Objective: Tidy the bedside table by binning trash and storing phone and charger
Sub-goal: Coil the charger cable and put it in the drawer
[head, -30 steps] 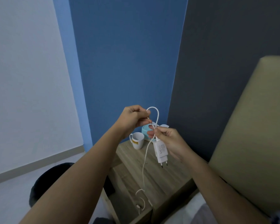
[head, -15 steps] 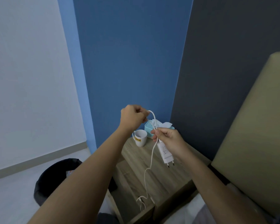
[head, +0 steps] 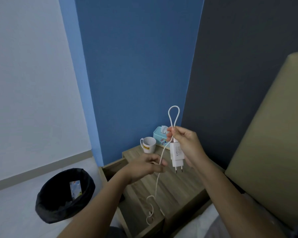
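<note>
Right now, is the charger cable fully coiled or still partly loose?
Partly loose. The right hand pinches one loop of the cable above the charger; the rest hangs past the left hand onto the bedside table.

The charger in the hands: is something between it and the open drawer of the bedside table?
Nothing visible blocks it. The charger hangs from the right hand above the table; the open drawer lies lower left, behind the left hand holding the cable.

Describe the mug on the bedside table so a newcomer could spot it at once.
Find the wooden bedside table in the corner below the blue wall. At its back edge stands the white mug, just left of the turquoise tissue box. It is the only cup there, and a yellow label marks its side.
</note>
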